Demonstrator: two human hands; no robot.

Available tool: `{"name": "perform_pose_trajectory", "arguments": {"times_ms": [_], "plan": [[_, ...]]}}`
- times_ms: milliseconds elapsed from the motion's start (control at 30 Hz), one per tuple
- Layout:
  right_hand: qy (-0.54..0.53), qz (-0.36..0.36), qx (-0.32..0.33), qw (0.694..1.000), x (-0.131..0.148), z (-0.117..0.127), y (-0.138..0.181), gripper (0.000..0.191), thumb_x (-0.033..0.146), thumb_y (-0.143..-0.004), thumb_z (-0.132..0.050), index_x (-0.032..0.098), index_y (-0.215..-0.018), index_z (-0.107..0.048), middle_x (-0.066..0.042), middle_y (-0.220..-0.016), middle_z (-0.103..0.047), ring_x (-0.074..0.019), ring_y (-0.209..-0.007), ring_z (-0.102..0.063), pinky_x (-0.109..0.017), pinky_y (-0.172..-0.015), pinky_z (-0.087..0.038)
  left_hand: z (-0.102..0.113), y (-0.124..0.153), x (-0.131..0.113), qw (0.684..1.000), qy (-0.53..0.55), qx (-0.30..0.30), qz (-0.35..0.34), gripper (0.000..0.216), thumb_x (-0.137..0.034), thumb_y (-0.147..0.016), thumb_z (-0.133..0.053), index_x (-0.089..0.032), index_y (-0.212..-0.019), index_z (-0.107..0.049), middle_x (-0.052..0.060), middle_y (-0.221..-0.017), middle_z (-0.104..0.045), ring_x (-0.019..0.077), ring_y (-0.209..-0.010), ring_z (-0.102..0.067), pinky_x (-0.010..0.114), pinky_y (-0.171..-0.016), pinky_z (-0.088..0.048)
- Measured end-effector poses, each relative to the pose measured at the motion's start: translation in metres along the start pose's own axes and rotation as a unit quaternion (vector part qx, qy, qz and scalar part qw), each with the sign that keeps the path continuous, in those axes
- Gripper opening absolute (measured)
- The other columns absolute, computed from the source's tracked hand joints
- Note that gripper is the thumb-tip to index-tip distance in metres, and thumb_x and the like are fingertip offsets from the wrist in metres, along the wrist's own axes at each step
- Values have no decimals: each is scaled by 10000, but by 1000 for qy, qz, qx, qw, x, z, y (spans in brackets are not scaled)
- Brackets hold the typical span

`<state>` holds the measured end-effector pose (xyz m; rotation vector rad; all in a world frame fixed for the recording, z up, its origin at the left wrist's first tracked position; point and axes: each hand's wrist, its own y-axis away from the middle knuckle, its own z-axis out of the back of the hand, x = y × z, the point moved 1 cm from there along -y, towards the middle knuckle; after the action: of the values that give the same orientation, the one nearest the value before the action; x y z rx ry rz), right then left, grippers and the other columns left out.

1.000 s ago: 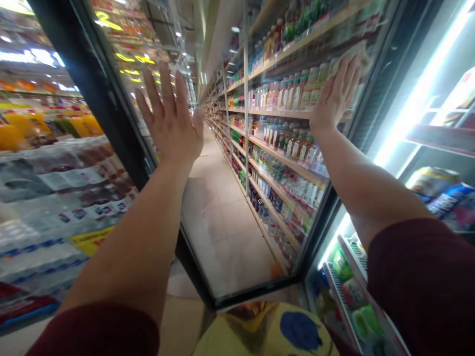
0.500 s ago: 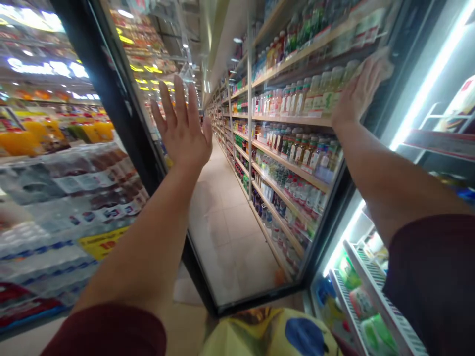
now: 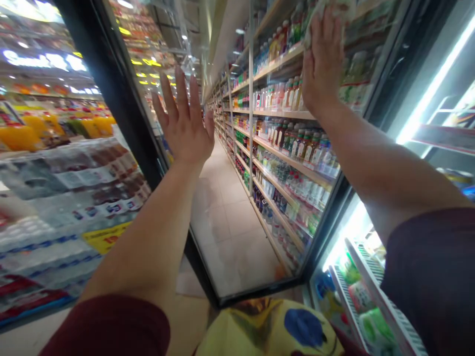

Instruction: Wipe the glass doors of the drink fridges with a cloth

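Observation:
A glass cooler door with a black frame stands swung open in front of me. My left hand lies flat on the left part of the glass, fingers spread, holding nothing. Higher up on the right, my right hand presses a thin pale cloth against the pane. Its fingers are stretched upward over the cloth, which shows around the fingertips and is partly hidden by them. A yellow garment with a blue patch shows at my body below.
Lit cooler shelves with packaged goods are at my right. Shelves of bottles appear in the door glass along a tiled aisle. On the left stand stacked packs of bottles with a yellow price sign.
My right hand has moved left and upward across the glass with the cloth, away from the door's right frame. The left hand stays in nearly the same place.

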<state>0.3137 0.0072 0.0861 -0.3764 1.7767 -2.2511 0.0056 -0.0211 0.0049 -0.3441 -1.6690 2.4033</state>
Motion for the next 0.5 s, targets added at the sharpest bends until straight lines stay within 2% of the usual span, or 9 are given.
{"name": "perform_pose_trajectory", "arguments": {"times_ms": [133, 233, 333, 433, 500], "plan": [[32, -36, 3, 999, 12, 2, -20, 599, 290, -1132, -282, 129, -1709, -266, -88, -1795, -220, -237, -1670, -163, -427, -1337, -163, 2, 0, -2, 1000, -5, 9, 7, 755, -550, -1033, -304, -269, -1726, -201, -113, -1786, -22, 206, -1650, 146, 454, -1355, 181], [60, -36, 17, 997, 38, 0, -24, 603, 204, -1121, -299, 173, -1721, -244, -56, -1803, -201, -257, -1673, -154, -435, -1337, -169, 3, -1, -3, 1000, -14, 15, 7, 765, -533, -1035, -336, -240, -1729, -198, -67, -1796, -36, 241, -1666, 93, 467, -1354, 174], [61, -61, 60, 994, 65, 1, -35, 627, 162, -1121, -292, 217, -1735, -178, -21, -1818, -121, -224, -1683, -87, -420, -1343, -134, 2, -1, -3, 999, -26, 20, 5, 775, -503, -1035, -356, -196, -1729, -194, -24, -1801, -58, 279, -1671, 65, 499, -1348, 186], [62, -81, 85, 991, 79, 1, -38, 617, 181, -1139, -281, 241, -1739, -148, -5, -1821, -84, -225, -1682, -96, -426, -1349, -106, 2, 0, -2, 1000, -15, 12, 6, 767, -513, -1039, -345, -208, -1727, -197, -41, -1798, -60, 258, -1670, 78, 500, -1355, 168], [62, -47, 64, 995, 84, -2, -28, 601, 206, -1143, -287, 225, -1735, -186, -28, -1816, -128, -241, -1675, -143, -433, -1349, -122, 1, 0, -2, 1000, 7, 6, 6, 761, -542, -1039, -335, -237, -1724, -207, -78, -1790, -48, 214, -1663, 108, 472, -1363, 159]]}}
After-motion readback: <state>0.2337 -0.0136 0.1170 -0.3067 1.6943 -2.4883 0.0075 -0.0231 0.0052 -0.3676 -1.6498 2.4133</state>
